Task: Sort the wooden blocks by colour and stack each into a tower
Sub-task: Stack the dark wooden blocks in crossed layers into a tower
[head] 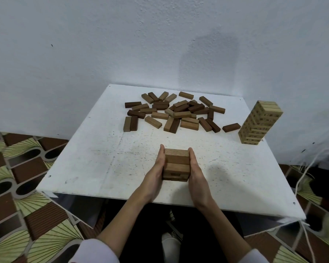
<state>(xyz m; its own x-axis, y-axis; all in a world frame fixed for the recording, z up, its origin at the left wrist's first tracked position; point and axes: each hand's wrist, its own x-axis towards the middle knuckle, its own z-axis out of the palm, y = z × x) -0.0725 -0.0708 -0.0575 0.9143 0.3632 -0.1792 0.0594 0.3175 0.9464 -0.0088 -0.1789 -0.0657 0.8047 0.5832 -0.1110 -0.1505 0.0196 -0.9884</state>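
Pressing in from both sides, the left hand (156,171) and right hand (197,173) flank the short stack (176,164) at lower centre of the frame. Both hands lie with fingers straight and together, palms flat against the stack's side faces, fingertips pointing toward the wall (122,44). Neither hand curls round a block. Forearms enter from the bottom edge of the frame, converging toward the stack.

The stack is mid-brown, a few layers high, and stands on the table (95,158) near its front edge. Bare tabletop lies to the left and right of the hands, and a band of bare surface separates the stack from the loose blocks (175,112).

The loose blocks, mid-brown and dark brown mixed, lie scattered flat in the upper centre of the frame, close to the table's rear edge, which meets the wall. One dark block (231,127) lies apart to the right of the heap.

The pale tower (258,123) stands upright at right of the frame, close to the table's right edge, well apart from both hands.

Patterned floor (17,168) shows left of the table.
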